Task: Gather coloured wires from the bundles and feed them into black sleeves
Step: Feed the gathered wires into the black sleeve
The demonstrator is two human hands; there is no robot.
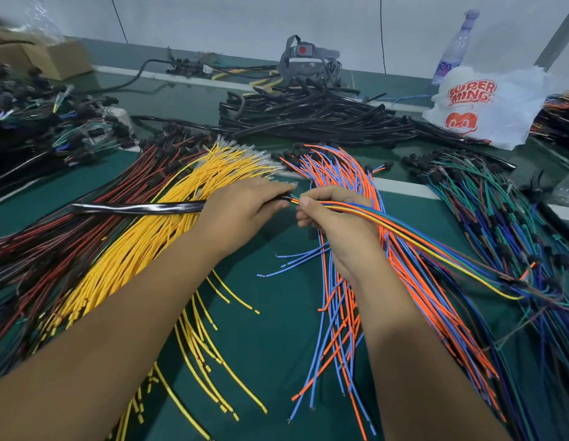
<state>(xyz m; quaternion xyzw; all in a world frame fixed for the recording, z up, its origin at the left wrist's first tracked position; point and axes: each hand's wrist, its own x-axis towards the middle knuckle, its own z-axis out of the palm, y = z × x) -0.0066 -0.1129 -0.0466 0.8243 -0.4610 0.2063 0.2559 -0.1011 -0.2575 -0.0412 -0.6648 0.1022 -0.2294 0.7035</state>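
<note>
The right hand [332,214] pinches a gathered set of coloured wires [404,232] whose tips meet, and seemingly enter, the mouth of the black sleeve [140,207] gripped by the left hand [245,205], beyond which lies a pile of black sleeves [318,116].

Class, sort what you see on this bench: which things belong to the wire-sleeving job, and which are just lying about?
Belonging to the job:
- black sleeve, gripped by the left hand
- mixed wires, pinched in the right hand
- yellow wire bundle
- orange and blue bundle
- pile of black sleeves

Just lying about:
- plastic bag
- water bottle
- cardboard box
</note>
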